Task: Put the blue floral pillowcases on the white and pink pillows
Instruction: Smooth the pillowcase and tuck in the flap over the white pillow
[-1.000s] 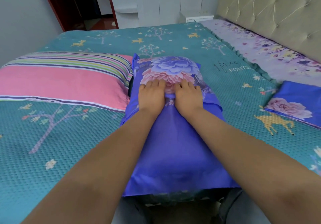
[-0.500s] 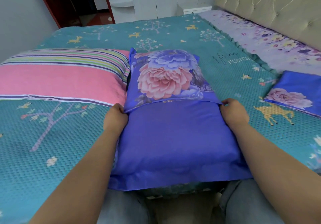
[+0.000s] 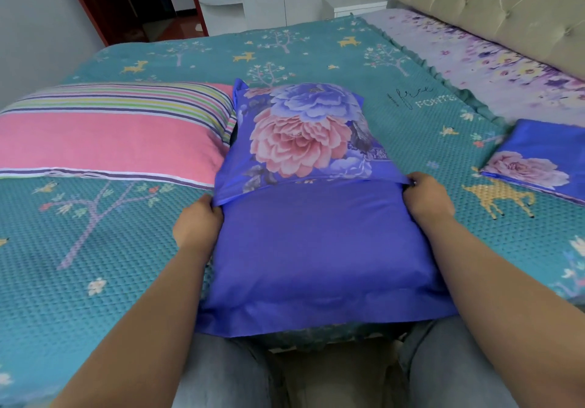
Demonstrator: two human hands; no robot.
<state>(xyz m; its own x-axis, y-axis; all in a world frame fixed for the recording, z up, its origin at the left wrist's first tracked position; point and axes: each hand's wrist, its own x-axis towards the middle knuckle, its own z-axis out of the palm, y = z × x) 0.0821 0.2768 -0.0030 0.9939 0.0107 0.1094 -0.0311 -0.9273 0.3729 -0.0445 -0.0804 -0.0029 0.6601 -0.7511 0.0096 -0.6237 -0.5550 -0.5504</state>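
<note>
Glossy blue floral satin pillowcase [image 3: 316, 243], frame centre, over a plump pillow: judged light, soft, slippery; flap edge pinched by left hand [image 3: 198, 224] and right hand [image 3: 427, 200], best gripped there.

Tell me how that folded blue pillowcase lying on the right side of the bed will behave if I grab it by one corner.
The folded pillowcase will probably go floppy and unfold, since it lies thin and flat on the bedspread. It looks light for its size. Its sheen suggests slick fabric that could slide through a loose grip.
</note>
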